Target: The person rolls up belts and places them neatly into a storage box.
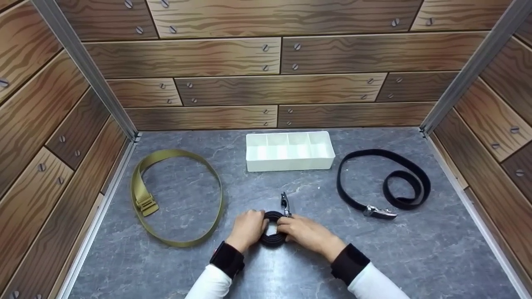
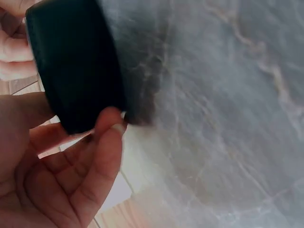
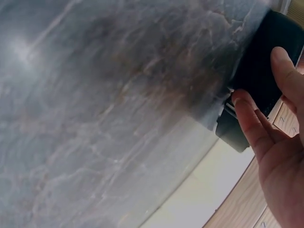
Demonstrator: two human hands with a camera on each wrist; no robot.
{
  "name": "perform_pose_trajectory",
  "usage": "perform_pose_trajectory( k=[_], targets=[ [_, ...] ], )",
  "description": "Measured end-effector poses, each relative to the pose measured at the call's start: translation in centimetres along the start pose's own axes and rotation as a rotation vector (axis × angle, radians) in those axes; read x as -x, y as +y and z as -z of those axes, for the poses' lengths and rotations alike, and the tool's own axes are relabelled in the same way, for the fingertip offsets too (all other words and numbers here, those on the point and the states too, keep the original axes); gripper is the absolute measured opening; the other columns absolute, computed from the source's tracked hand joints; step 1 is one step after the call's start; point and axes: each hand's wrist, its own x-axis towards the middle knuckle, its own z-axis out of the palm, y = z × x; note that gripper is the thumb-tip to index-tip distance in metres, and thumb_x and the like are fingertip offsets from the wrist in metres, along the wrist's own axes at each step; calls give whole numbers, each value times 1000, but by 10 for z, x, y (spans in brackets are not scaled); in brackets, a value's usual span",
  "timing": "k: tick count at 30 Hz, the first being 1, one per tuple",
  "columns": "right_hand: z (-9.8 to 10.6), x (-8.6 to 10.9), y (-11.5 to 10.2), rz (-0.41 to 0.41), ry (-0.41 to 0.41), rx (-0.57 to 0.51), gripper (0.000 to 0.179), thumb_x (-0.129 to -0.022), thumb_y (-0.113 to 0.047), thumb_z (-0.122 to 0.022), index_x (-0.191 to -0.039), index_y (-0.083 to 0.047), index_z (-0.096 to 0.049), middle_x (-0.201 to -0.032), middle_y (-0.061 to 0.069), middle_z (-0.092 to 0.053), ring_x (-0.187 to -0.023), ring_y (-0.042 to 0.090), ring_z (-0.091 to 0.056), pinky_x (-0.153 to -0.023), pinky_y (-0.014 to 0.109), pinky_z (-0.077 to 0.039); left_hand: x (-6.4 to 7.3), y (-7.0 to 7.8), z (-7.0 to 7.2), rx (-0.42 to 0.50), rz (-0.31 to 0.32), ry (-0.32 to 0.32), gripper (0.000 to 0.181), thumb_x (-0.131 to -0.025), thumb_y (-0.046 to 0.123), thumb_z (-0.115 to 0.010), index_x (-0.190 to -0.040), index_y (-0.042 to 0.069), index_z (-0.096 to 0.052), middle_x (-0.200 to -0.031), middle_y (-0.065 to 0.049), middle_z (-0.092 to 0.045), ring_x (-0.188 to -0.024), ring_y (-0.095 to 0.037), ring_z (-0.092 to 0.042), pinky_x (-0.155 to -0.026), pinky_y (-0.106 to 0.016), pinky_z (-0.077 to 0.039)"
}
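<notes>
A black belt (image 1: 273, 241), wound into a ring-shaped coil, stands on edge on the grey surface near the front. Its metal buckle (image 1: 284, 203) sticks out from the far right of the roll. My left hand (image 1: 248, 228) grips the coil's left side with thumb and curled fingers; the left wrist view shows the strap's dark outer face (image 2: 76, 61) above the fingertips. On the opposite side, my right hand (image 1: 305, 232) pinches the coil close to the buckle. In the right wrist view the thumb lies on the dark strap (image 3: 259, 71), with fingers beneath.
Behind the coil stands a white divided tray (image 1: 289, 165). An olive webbing belt (image 1: 221, 195) lies looped at left. Another black belt (image 1: 340, 178) with a silver buckle (image 1: 380, 211) lies partly curled at right. Wood-patterned walls (image 1: 224, 58) bound the back and sides.
</notes>
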Motion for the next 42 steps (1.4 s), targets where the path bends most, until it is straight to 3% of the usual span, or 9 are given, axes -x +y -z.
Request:
perform_pose_trajectory(
  k=[6, 10, 14, 18, 23, 28, 34, 38, 42],
  targets=[
    [15, 5, 7, -87, 24, -99, 27, -87, -14, -70, -113, -8, -68, -119, 4, -62, -108, 23, -61, -94, 37, -48, 6, 6, 14, 62, -41, 52, 20, -90, 11, -61, -107, 4, -68, -96, -11, -68, -85, -30, -67, -69, -43, -54],
    [29, 9, 16, -136, 60, -193, 28, -88, -11, -69, -115, -5, -68, -118, 6, -63, -108, 25, -62, -95, 39, -48, 6, 10, 20, 118, -167, 112, 36, -83, 3, -62, -119, 5, -66, -124, -10, -63, -112, -27, -60, -90, -40, -51],
    [42, 10, 23, -155, 78, -240, 29, -89, -13, -68, -116, -2, -67, -118, 9, -63, -109, 28, -62, -96, 42, -47, 6, 11, 21, 130, -300, 139, 46, -80, 2, -68, -126, 4, -62, -136, -13, -56, -124, -31, -53, -102, -41, -43],
    [54, 10, 25, -169, 77, -316, 30, -90, -15, -68, -117, -1, -68, -116, 9, -65, -107, 26, -62, -95, 41, -48, 6, 10, 20, 83, -369, 171, 53, -82, 3, -71, -133, 5, -57, -141, -13, -52, -129, -32, -48, -106, -42, -38],
    [68, 8, 23, -164, 52, -436, 31, -91, -18, -67, -118, -3, -69, -112, 6, -66, -104, 23, -62, -93, 40, -48, 3, 11, 26, 24, -451, 267, 52, -82, 1, -73, -131, 4, -58, -134, -11, -57, -127, -28, -51, -108, -38, -35],
    [81, 8, 22, -171, -7, -577, 28, -93, -18, -65, -119, -7, -69, -109, 3, -67, -90, 16, -63, -79, 34, -52, -1, 7, 36, 174, -538, 297, 50, -81, 0, -76, -128, 5, -62, -123, -9, -63, -115, -23, -60, -103, -32, -41],
    [93, 10, 17, -255, -36, -755, 27, -96, -16, -61, -121, -7, -68, -100, 6, -70, -68, 17, -62, -62, 29, -52, -1, 3, 49, 436, -552, 229, 42, -90, 16, -69, -132, 12, -62, -121, -6, -64, -105, -19, -65, -86, -26, -52],
    [101, 11, 10, -305, -30, -761, 28, -98, -19, -59, -123, -9, -68, -79, 9, -70, -61, 15, -60, -59, 26, -49, 2, 2, 57, 557, -512, 172, 41, -92, 20, -67, -132, 14, -63, -122, -9, -63, -103, -18, -66, -81, -24, -53],
    [107, 12, 3, -306, 8, -726, 34, -97, -24, -61, -128, -9, -65, -77, 6, -70, -62, 15, -62, -57, 26, -50, 4, 0, 61, 681, -435, 139, 42, -91, 23, -68, -131, 12, -64, -121, -9, -64, -103, -18, -65, -79, -25, -53]
  ],
)
